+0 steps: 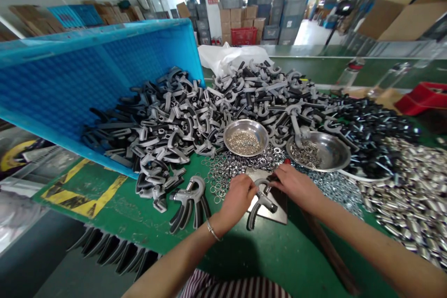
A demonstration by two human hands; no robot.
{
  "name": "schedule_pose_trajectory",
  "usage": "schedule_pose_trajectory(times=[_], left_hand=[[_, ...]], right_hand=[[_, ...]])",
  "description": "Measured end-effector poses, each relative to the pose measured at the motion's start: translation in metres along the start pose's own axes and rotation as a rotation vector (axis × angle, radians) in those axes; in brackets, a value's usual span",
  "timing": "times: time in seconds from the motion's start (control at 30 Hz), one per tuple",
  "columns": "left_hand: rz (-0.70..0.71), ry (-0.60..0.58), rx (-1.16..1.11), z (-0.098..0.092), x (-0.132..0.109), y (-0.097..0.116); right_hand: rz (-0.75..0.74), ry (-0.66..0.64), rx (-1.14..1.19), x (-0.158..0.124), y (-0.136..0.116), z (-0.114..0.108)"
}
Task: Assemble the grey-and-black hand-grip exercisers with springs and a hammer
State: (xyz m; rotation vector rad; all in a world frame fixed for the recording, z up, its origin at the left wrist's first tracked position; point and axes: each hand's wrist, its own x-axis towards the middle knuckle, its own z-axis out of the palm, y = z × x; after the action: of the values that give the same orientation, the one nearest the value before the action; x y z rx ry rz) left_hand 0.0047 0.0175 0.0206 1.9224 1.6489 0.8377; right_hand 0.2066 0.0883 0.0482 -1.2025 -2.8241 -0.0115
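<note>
My left hand [239,195] is closed on a grey and black hand-grip part [260,202] that lies on a small metal plate [275,212] on the green table. My right hand [295,184] meets it from the right, fingers pinched at the top of the same part; what the fingertips hold is too small to make out. A finished hand gripper [188,198] lies just left of my left hand. Loose metal rings [223,172] are scattered in front of my hands.
A tipped blue crate [87,74] spills a big heap of grey and black handles [167,121]. Two steel bowls [246,136] [319,151] hold small metal parts. Black screws [370,135] and shiny sleeves [415,191] lie right. Black handles [111,251] hang off the table's near edge.
</note>
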Motion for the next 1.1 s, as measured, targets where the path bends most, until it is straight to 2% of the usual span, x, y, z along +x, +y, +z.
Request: schedule_pose_trajectory(times=[0.07,0.17,0.23,0.33,0.43,0.53,0.63,0.7,0.77,0.87,0.93,1.0,1.1], left_hand=[[0.016,-0.016,0.061,0.003,0.002,0.000],[0.052,-0.042,0.154,0.005,0.004,-0.001],[0.090,-0.057,0.235,0.006,0.005,-0.002],[0.231,-0.096,0.412,0.006,0.007,0.000],[0.437,-0.180,0.573,0.004,0.013,0.004],[0.517,-0.263,0.585,0.000,0.019,0.007],[0.423,-0.286,0.498,-0.002,0.016,0.008],[0.276,-0.222,0.411,-0.002,0.007,0.009],[0.104,-0.155,0.316,0.002,-0.006,0.009],[-0.070,-0.137,0.218,0.012,-0.019,0.011],[-0.110,-0.134,0.193,0.017,-0.022,0.011],[-0.120,-0.122,0.189,0.019,-0.022,0.011],[-0.095,-0.088,0.167,0.017,-0.019,0.012]], right_hand=[[0.160,0.003,-0.062,-0.020,0.010,0.001],[0.339,-0.116,-0.043,-0.048,0.020,0.010],[0.369,-0.157,0.061,-0.057,0.022,0.018],[0.370,-0.054,0.263,-0.059,0.020,0.021],[0.357,-0.001,0.513,-0.061,0.014,0.011],[0.363,-0.068,0.560,-0.067,0.009,-0.004],[0.351,-0.191,0.526,-0.071,0.004,-0.016],[0.338,-0.185,0.566,-0.071,0.000,-0.023],[0.308,-0.122,0.617,-0.068,-0.008,-0.027],[0.275,-0.144,0.583,-0.059,-0.018,-0.026],[0.261,-0.209,0.563,-0.055,-0.019,-0.024],[0.274,-0.228,0.656,-0.056,-0.016,-0.021],[0.471,-0.242,0.971,-0.078,-0.004,-0.016]])
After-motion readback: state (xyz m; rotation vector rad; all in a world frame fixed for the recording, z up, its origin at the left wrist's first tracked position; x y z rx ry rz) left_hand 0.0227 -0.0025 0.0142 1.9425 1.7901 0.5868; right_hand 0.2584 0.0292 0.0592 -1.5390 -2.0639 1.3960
